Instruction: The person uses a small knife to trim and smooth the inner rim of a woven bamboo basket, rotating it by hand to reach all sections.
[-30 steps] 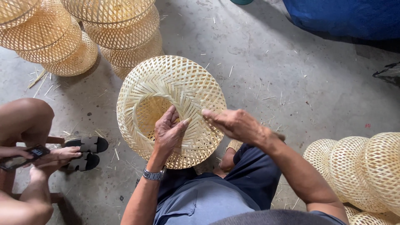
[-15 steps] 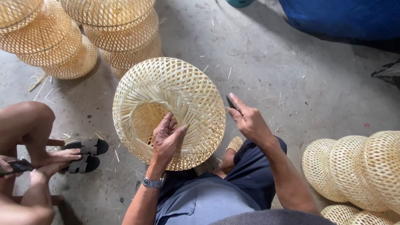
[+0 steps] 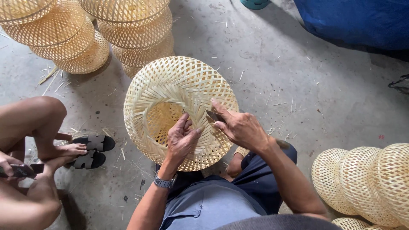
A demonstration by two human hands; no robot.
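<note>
2 hands; 1 small blade; 1 wristwatch; 2 sandals; 1 blue tarp.

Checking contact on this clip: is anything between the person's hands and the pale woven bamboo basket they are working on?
Nothing visible: the left hand rests directly on the pale woven bamboo basket, and the right hand presses a small dark blade against its weave.

Pale woven bamboo basket, matt rough concrete floor, metal wristwatch
</note>
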